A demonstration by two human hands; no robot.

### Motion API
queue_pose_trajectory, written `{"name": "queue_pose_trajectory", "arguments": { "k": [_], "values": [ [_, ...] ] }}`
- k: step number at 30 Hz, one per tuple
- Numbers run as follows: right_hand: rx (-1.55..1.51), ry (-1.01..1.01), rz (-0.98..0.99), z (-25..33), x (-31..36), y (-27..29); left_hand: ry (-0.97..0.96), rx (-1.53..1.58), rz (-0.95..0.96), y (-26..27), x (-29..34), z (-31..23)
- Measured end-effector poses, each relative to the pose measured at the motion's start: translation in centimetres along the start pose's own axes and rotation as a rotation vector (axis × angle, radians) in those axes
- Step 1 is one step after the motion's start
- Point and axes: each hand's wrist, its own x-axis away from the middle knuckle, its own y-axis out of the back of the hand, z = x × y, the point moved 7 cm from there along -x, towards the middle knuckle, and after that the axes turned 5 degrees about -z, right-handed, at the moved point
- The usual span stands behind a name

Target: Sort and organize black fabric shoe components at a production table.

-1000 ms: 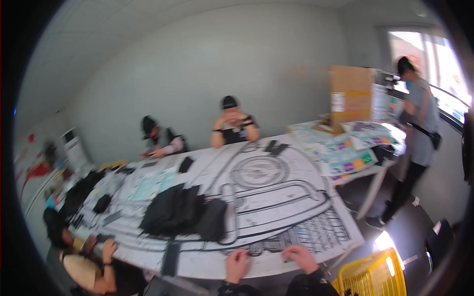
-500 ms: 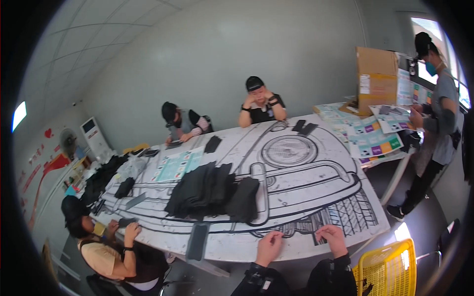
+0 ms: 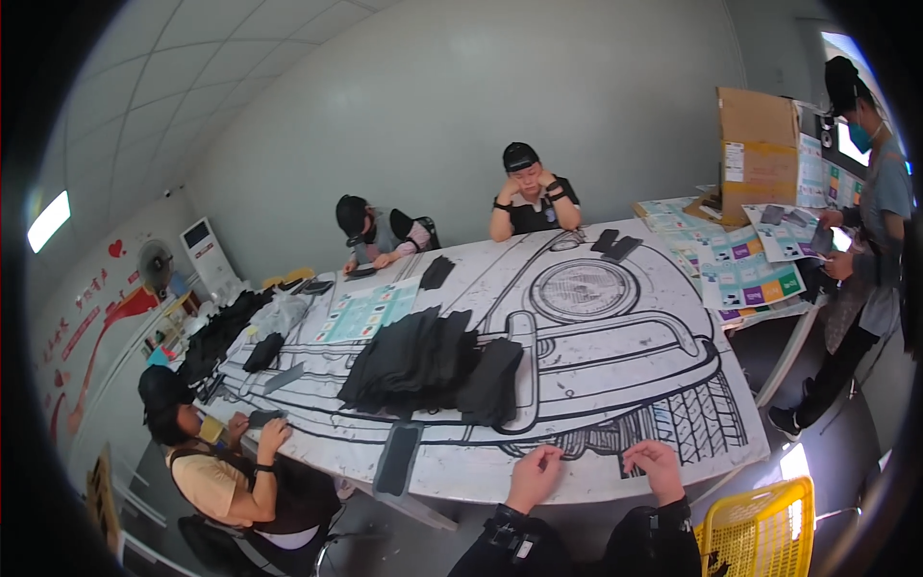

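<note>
Both of my hands are over the near edge of the table, a short gap apart. My left hand point(image 3: 536, 478) is closed, its fingertips drawn together with the thumb; anything between them is too small to make out. My right hand point(image 3: 657, 469) is also closed in a pinch, and I cannot make out anything in it. Closest to my left hand is a dark flat phone-like slab point(image 3: 398, 460) at the table edge. Beyond it lies a large stack of black cloth pieces point(image 3: 409, 361), with a smaller black pile point(image 3: 492, 385) against its right side.
The white table point(image 3: 663, 375) carries a black line drawing. A co-worker point(image 3: 216, 471) sits at the left, two more sit across, and another stands at the right by a cardboard box point(image 3: 760, 159) and printed sheets point(image 3: 755, 274). A yellow basket point(image 3: 760, 529) stands near my right arm.
My view has swung slightly left, shifting the scene rightward. My hands stay near the table edge, with the right fingers slightly repositioned. The standing co-worker's hands have moved to hold a dark flat piece.
</note>
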Motion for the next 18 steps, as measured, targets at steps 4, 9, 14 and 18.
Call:
{"name": "queue_pose_trajectory", "arguments": {
  "k": [4, 9, 14, 18],
  "values": [
    [0.144, -0.011, 0.069, 1.1, 0.2, 0.2, -0.014, 0.065, 0.023, -0.8, -0.1, -0.4],
    [0.09, -0.095, 0.203, -2.2, -0.5, -2.0, -0.021, -0.022, -0.096, 2.1, 0.3, 3.2],
    [-0.057, -0.122, 0.224, -1.7, 1.1, -0.7, -0.22, -0.199, -0.051, 0.9, 1.1, -0.1],
    [-0.083, -0.034, 0.171, -1.4, 1.1, -1.0, -0.231, -0.218, -0.05, 0.3, 1.2, -1.2]
  ]
}}
